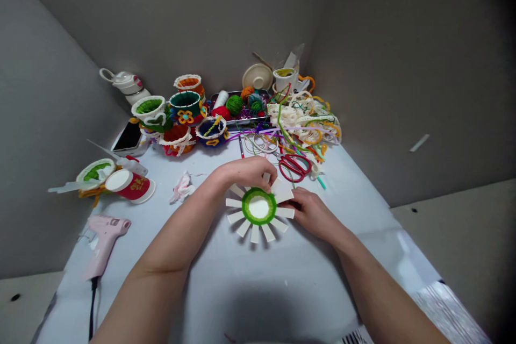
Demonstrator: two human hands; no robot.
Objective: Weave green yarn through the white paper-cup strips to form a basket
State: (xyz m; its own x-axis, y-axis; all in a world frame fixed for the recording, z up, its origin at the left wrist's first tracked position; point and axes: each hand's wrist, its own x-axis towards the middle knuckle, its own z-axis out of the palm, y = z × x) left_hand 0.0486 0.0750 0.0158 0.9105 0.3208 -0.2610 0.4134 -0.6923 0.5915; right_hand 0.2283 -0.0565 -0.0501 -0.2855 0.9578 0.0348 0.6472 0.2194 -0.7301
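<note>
A white paper cup (258, 207), cut into strips that splay outward like petals, is held above the middle of the table. Green yarn (246, 217) is woven in a ring around its base, lighter inside and darker outside. My left hand (258, 173) reaches over the far side, fingers bent and pinched at the strips near the ring; whatever thin thing lies between the fingertips is hidden. On the right side, my right hand (309, 209) is closed on the edge of the cup, its fingers partly beneath the strips.
Red-handled scissors (295, 167) and tangled yarn (306, 118) lie beyond my hands. Decorated yarn cups (185, 107) and a tray of yarn balls (242, 120) stand at the back. Leftward are a pink glue gun (105, 242), a red-and-white paper cup (131, 186) and crumpled tissue (182, 188).
</note>
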